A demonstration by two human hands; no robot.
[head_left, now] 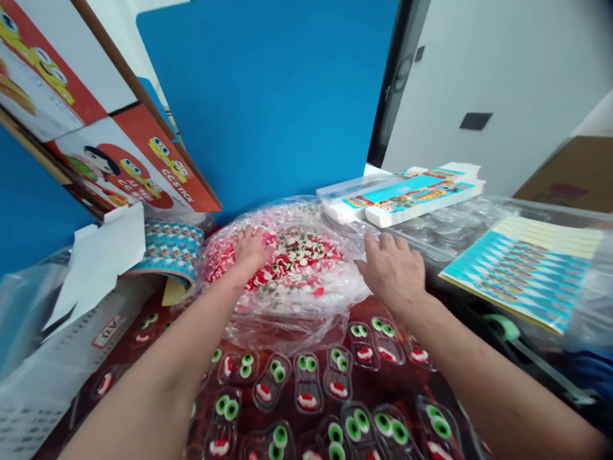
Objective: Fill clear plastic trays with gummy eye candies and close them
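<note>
Fingers (387,242) loosely parted, left hand (251,246) touches the clear bag (299,255), right hand (397,269) at its edge.

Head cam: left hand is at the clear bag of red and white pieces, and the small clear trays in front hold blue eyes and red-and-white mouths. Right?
One error: the eyes in the small clear trays are green, not blue, as the head view shows. The left hand, clear bag and mouths are as you say.
</note>
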